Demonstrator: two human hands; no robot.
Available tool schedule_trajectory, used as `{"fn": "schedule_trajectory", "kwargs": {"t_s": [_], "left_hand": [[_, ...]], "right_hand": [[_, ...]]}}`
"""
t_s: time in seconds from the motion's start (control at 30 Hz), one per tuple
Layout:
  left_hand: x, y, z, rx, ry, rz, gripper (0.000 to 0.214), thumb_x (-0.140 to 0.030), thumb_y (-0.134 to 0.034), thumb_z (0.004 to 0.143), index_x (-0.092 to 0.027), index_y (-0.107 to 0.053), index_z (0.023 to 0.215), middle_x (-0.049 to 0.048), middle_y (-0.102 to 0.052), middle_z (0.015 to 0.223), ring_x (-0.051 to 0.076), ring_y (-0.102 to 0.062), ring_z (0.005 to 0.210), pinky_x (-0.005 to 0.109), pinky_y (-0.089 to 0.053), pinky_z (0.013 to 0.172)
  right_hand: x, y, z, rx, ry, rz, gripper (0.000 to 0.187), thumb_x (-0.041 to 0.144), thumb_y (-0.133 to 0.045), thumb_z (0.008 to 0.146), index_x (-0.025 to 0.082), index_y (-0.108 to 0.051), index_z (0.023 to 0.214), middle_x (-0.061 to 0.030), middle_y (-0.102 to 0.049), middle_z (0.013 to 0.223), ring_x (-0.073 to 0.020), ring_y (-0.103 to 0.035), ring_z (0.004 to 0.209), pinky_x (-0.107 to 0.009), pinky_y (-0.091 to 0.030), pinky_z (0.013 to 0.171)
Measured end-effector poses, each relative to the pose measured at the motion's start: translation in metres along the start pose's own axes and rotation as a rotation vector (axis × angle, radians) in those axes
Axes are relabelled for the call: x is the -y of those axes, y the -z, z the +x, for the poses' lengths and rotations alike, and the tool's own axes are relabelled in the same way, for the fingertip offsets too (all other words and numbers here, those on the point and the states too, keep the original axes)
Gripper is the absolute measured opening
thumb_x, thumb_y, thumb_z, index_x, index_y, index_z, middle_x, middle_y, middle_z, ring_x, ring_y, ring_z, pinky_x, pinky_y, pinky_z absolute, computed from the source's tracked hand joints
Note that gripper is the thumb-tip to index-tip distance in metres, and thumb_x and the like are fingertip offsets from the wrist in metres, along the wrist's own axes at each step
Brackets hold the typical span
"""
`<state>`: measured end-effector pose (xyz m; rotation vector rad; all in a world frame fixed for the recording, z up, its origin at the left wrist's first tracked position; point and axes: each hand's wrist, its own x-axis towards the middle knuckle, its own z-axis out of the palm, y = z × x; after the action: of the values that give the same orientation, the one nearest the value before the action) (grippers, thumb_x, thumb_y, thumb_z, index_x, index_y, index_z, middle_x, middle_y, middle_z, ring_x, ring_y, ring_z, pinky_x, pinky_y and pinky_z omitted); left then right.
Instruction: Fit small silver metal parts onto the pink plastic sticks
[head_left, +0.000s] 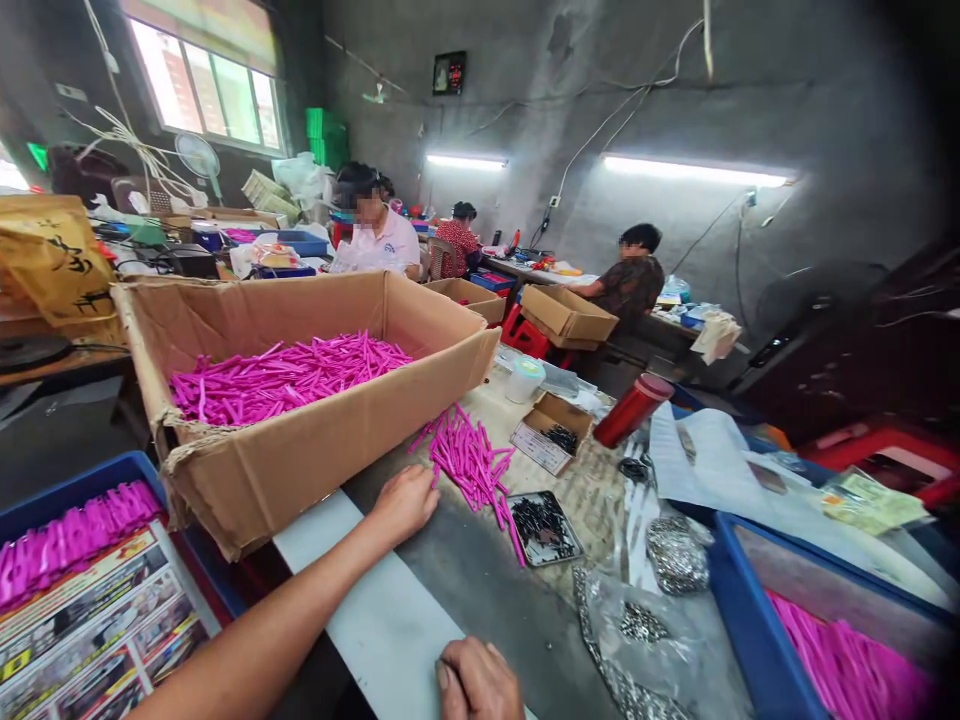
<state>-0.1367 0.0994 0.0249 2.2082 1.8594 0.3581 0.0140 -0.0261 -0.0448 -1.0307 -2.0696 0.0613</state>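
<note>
Pink sticks: a loose pile [471, 458] lies on the table just beyond your left hand, set close so you can pick from it.
Left hand: your left hand [403, 503] rests knuckles up on the table, fingers curled under beside the pile; you grip nothing that shows.
Right hand: your right hand [477, 683] lies at the near edge, loosely closed; whether it holds anything, you cannot tell.
Metal tray: the tray [545, 527] of small dark parts sits right of the pile, within easy reach.
Cardboard box: the big box [300, 440] of pink sticks stands to your left, feeding the pile.
Blue bin: a bin [739, 600] on your right holds more pink sticks.
</note>
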Motion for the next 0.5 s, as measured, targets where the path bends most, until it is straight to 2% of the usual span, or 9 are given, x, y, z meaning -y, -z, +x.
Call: {"fn": "schedule_trajectory", "kwargs": {"t_s": [0.1, 0.2, 0.33, 0.5], "left_hand": [[-0.005, -0.009, 0.014, 0.011, 0.082, 0.043, 0.015, -0.021, -0.042, 0.076, -0.017, -0.056, 0.079, 0.0072, -0.058, 0.087, 0.020, -0.054, 0.086, 0.028, -0.040, 0.075], [-0.004, -0.013, 0.014, 0.024, 0.138, 0.084, 0.019, -0.017, -0.038, 0.076, -0.015, -0.057, 0.078, 0.0094, -0.059, 0.087, 0.021, -0.056, 0.084, 0.029, -0.041, 0.072], [0.000, -0.007, 0.000, 0.046, 0.165, 0.123, 0.022, -0.014, -0.037, 0.074, -0.015, -0.058, 0.072, 0.0099, -0.061, 0.084, 0.021, -0.057, 0.081, 0.029, -0.041, 0.067], [0.003, 0.007, -0.030, 0.065, 0.154, 0.141, 0.022, -0.016, -0.035, 0.075, -0.017, -0.057, 0.068, 0.0067, -0.061, 0.077, 0.019, -0.057, 0.075, 0.026, -0.039, 0.063]], "right_hand": [[0.001, 0.002, 0.002, 0.016, -0.014, 0.021, 0.026, 0.022, -0.030, 0.082, 0.019, -0.046, 0.061, 0.0015, -0.048, 0.048, -0.0111, -0.046, 0.043, -0.024, -0.029, 0.045], [0.002, 0.005, 0.004, 0.051, -0.023, 0.030, 0.026, 0.021, -0.029, 0.081, 0.019, -0.046, 0.061, 0.0011, -0.049, 0.049, -0.0111, -0.046, 0.044, -0.024, -0.029, 0.046], [0.005, 0.009, 0.006, 0.091, -0.038, 0.041, 0.023, 0.020, -0.031, 0.080, 0.018, -0.046, 0.062, 0.0009, -0.049, 0.051, -0.0113, -0.047, 0.047, -0.023, -0.029, 0.047], [0.010, 0.015, 0.011, 0.096, -0.079, 0.057, 0.021, 0.019, -0.031, 0.079, 0.018, -0.046, 0.063, 0.0005, -0.049, 0.052, -0.0119, -0.048, 0.048, -0.023, -0.030, 0.049]]}}
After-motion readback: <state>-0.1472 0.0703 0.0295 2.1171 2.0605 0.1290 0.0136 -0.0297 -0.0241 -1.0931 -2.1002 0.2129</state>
